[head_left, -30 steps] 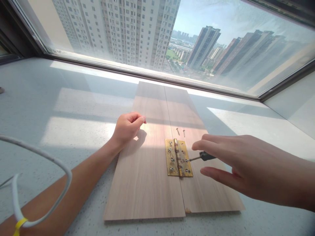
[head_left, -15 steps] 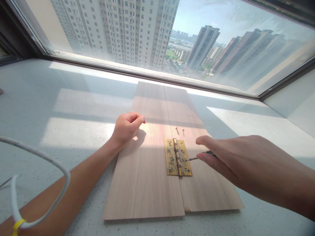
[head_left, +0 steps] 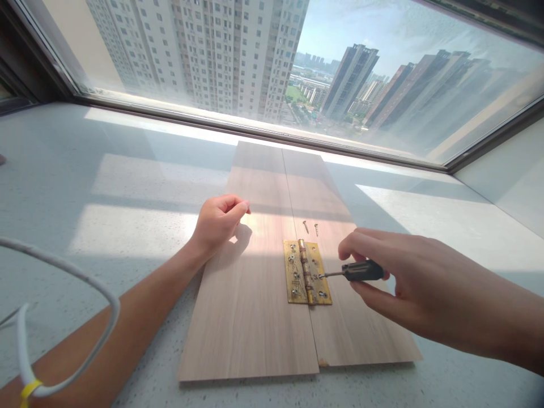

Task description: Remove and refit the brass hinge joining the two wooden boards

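Two light wooden boards (head_left: 250, 306) lie side by side on a pale sill, joined by a brass hinge (head_left: 306, 271). My right hand (head_left: 403, 277) is closed around a small black-handled screwdriver (head_left: 361, 271), whose tip touches the hinge's right leaf. My left hand (head_left: 219, 222) rests on the left board's edge with its fingers curled in loosely and nothing seen in them. Two loose screws (head_left: 311, 227) lie on the right board just beyond the hinge.
The speckled white sill (head_left: 127, 187) runs to a large window (head_left: 297, 73) at the back, with a wall (head_left: 505, 181) rising at the right. A white cable (head_left: 63, 306) with a yellow tie loops near my left forearm.
My right hand was spread open around the screwdriver a second ago; its fingers have now closed on the handle. The left hand and the boards have stayed put.
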### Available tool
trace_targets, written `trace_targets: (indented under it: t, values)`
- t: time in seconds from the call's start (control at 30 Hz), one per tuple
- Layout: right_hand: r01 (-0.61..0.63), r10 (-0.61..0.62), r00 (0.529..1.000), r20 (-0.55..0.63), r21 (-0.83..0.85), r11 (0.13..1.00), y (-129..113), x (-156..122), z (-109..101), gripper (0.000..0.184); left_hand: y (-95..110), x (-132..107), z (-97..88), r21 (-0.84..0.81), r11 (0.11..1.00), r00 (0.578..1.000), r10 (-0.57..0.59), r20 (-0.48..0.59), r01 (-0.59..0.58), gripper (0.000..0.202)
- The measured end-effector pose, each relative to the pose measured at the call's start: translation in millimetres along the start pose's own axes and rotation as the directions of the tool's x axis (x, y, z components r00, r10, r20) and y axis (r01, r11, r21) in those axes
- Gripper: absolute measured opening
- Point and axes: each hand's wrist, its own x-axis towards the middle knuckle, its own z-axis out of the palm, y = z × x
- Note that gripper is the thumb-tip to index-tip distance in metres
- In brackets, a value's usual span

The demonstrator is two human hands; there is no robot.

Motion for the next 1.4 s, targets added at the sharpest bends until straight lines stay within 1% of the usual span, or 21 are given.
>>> trace_targets:
  t: [0.07,0.1,0.17,0.2,0.33,0.43,0.5,0.6,0.67,0.8,0.9,1.03,1.1,1.17,1.23,1.3,1.33,1.4]
  values:
    - [0.000,0.000,0.999,0.054,0.002,1.000,0,-1,3,0.010,0,0,-0.2,0.000,1.000,1.000,0.003,-0.001,-0.003,0.020]
    - [0.001,-0.001,0.996,0.087,-0.005,1.000,-1,-1,6,0.015,0,0,-0.5,0.001,1.000,1.000,0.005,0.001,-0.005,0.020]
    - [-0.004,0.005,0.994,0.105,-0.009,1.000,-3,0,12,0.025,-2,1,-1.2,0.007,1.000,1.000,0.013,0.014,-0.013,0.021]
    - [-0.004,0.004,0.994,0.106,-0.006,1.000,-4,1,15,0.026,-3,1,-1.7,0.012,1.000,1.000,0.019,0.022,-0.019,0.021]
    - [-0.028,0.024,0.996,0.089,0.047,0.998,-9,5,21,0.014,-8,3,-2.8,0.004,1.000,0.999,0.030,0.028,-0.030,0.020]
    - [-0.038,0.029,0.994,0.108,0.090,0.995,-10,8,20,0.013,-10,4,-3.1,-0.015,1.000,0.999,0.023,0.032,-0.022,0.019]
    - [-0.049,0.040,0.993,0.112,0.087,0.995,-8,9,19,0.013,-11,4,-3.3,-0.016,1.000,0.999,0.026,0.042,-0.025,0.019]
    - [-0.092,0.085,0.991,0.105,0.059,0.994,-5,8,23,0.015,-11,3,-3.6,-0.006,0.999,0.997,0.052,0.048,-0.052,0.021]
    - [-0.103,0.095,0.989,0.113,0.067,0.992,-5,8,28,0.016,-12,3,-3.5,0.018,0.997,0.996,0.078,0.049,-0.079,0.021]
    - [-0.095,0.085,0.989,0.123,0.079,0.992,-5,9,39,0.013,-13,3,-3.5,0.056,0.991,0.992,0.116,0.044,-0.119,0.022]
    - [-0.072,0.066,0.991,0.119,0.045,0.996,-6,10,44,0.018,-14,3,-3.5,0.055,0.993,0.993,0.107,0.045,-0.109,0.022]
    - [0.013,-0.010,0.992,0.127,-0.021,1.000,-5,10,43,0.021,-13,3,-3.4,0.064,0.994,0.996,0.080,0.049,-0.083,0.022]
    - [0.038,-0.038,0.992,0.118,0.003,0.999,-1,9,39,0.019,-12,3,-3.4,0.068,0.995,0.996,0.075,0.049,-0.078,0.023]
    - [-0.009,0.001,0.996,0.087,0.087,0.996,8,10,34,0.019,-12,3,-3.5,0.065,0.995,0.996,0.070,0.052,-0.073,0.023]
    - [-0.131,0.121,0.991,0.064,0.185,0.974,22,14,32,0.020,-12,3,-3.5,0.060,0.996,0.996,0.065,0.057,-0.069,0.023]
    - [-0.241,0.226,0.970,0.086,0.243,0.940,36,22,34,0.024,-12,4,-3.5,0.058,0.996,0.996,0.065,0.062,-0.069,0.023]
    - [-0.275,0.258,0.961,0.099,0.258,0.926,42,27,35,0.025,-13,4,-3.4,0.059,0.996,0.996,0.069,0.062,-0.073,0.023]
    - [-0.300,0.280,0.953,0.113,0.271,0.915,51,38,39,0.027,-13,5,-3.3,0.059,0.995,0.995,0.078,0.061,-0.082,0.024]
